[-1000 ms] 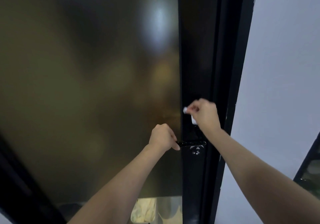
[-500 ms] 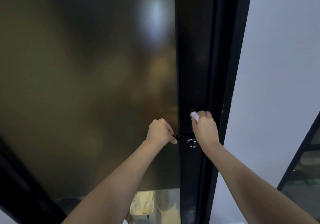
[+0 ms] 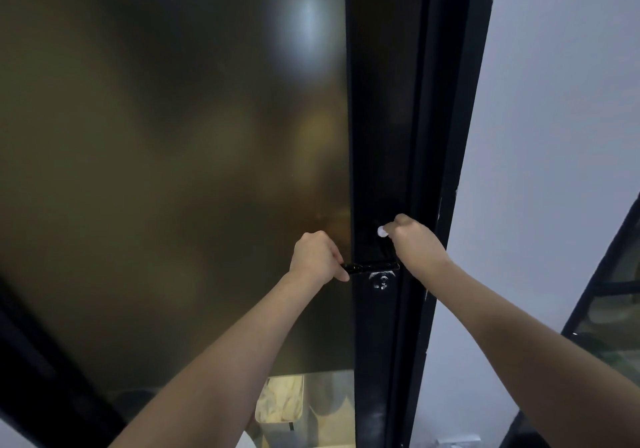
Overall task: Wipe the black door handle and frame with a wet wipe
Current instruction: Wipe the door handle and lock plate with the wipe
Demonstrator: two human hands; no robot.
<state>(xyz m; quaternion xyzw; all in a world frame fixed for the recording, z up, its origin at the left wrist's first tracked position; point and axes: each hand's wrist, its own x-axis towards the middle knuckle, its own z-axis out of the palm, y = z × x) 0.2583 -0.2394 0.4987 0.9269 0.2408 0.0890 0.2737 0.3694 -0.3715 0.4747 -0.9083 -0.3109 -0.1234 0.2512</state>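
Glass, frosted and a dim brown-green, makes up the door panel (image 3: 173, 170), which fills the left and middle of the view. A grey-white wall (image 3: 554, 118) takes the right side. Between them the black frame (image 3: 381, 101) runs upright from top to bottom. Low down, behind a clear strip of the panel, stands a pale bin (image 3: 280, 402).

Both bare forearms reach up from below. The left hand (image 3: 317, 257) has its fingers curled tight round the free end of the black door handle (image 3: 370, 267), which lies level across the frame. The right hand (image 3: 415, 239) is just above the handle's inner end, fingers bunched together and pinching the wet wipe (image 3: 382, 231) against the frame. Only a small white tip of the wipe shows past the fingertips. A shiny lock cylinder (image 3: 381, 279) sits right under the handle.
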